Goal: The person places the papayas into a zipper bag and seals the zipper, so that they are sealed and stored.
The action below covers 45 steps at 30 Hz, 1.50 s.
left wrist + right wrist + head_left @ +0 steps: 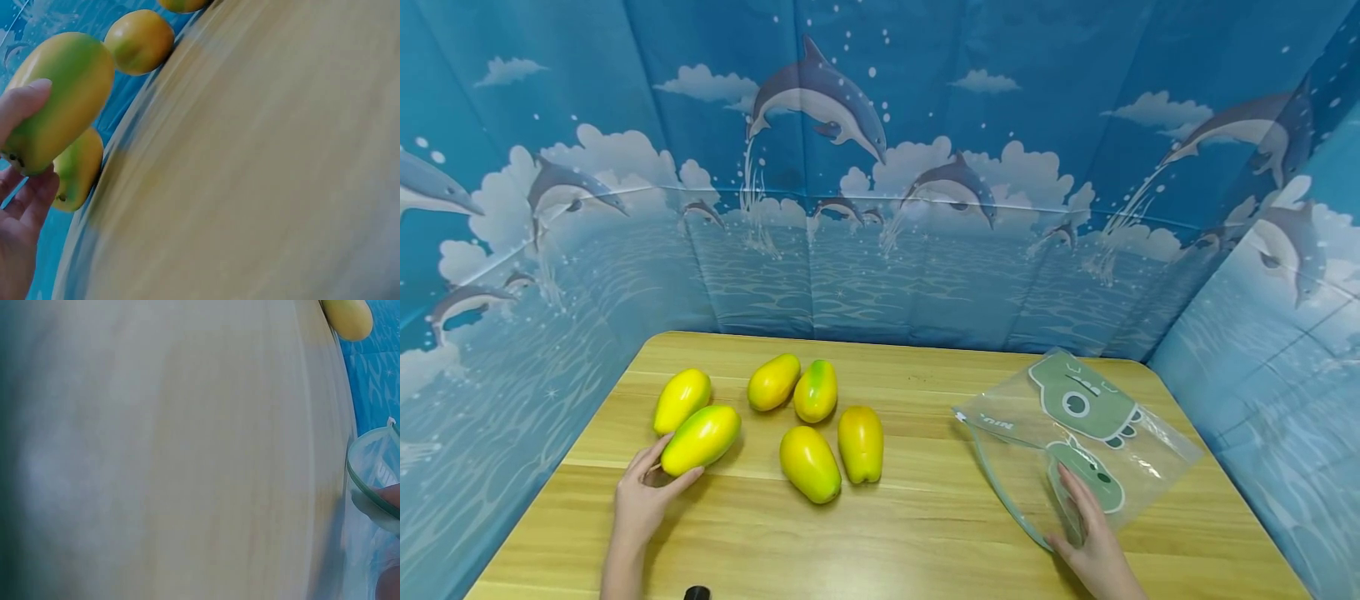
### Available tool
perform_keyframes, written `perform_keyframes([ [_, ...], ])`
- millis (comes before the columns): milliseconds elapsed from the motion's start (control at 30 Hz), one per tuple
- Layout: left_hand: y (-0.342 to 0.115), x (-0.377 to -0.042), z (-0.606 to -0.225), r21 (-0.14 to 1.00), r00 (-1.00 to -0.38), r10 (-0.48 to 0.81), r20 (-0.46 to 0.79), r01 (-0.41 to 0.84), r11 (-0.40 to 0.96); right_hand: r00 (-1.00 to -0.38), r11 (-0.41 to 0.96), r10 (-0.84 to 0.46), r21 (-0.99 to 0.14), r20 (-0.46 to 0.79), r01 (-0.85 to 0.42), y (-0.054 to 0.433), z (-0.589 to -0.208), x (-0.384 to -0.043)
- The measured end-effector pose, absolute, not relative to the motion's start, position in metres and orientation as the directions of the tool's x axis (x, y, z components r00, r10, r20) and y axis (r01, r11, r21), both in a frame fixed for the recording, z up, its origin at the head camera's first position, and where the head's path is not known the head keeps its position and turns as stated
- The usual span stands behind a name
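Note:
My left hand (643,496) holds a yellow-green mango (702,440) at its near end. The thumb lies on one side and the fingers on the other, as the left wrist view also shows. Just behind it is another yellow mango (682,400), partly covered by the held one. On the right, my right hand (1093,537) grips a clear plastic zip bag (1015,467) with green cartoon animal prints. The bag's green-edged mouth bows open toward the left. In the right wrist view, fingers show at the bag's rim (359,478), one on each side of its wall.
Two mangoes (773,382) (816,392) lie side by side toward the back of the wooden table (917,533), with two more (810,464) (861,444) nearer the middle. A small black object (697,592) shows at the front edge. A blue dolphin-print curtain (880,275) surrounds the table.

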<state>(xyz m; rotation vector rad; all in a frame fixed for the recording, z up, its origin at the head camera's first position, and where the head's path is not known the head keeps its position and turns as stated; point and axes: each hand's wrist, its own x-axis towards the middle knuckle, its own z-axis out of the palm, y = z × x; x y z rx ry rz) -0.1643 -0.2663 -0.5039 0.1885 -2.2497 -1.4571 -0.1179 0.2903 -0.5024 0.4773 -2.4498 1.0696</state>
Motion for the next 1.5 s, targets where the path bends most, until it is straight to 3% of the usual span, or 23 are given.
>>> perform_keyframes([
  [267, -0.247, -0.177, -0.491, 0.894, -0.888, -0.257, 0.381, 0.283, 0.348, -0.848, 0.654, -0.141, -0.595, 0.512, -0.468, 0.29, -0.502, -0.117],
  [600, -0.214, -0.188, -0.469, 0.915, -0.925, -0.196, 0.325, 0.256, 0.311, -0.847, 0.655, -0.137, -0.594, 0.514, -0.467, 0.29, -0.503, -0.118],
  [1033, -0.162, -0.186, -0.434, 0.89, -0.934, -0.059, 0.353, 0.316, 0.328, -0.834, 0.639, -0.143, -0.594, 0.533, -0.489, 0.292, -0.504, -0.118],
  [1500, -0.117, -0.209, -0.46, 0.865, -0.918, 0.054, 0.393, 0.389, 0.316, -0.854, 0.646, -0.128, -0.611, 0.504, -0.458, 0.29, -0.501, -0.116],
])
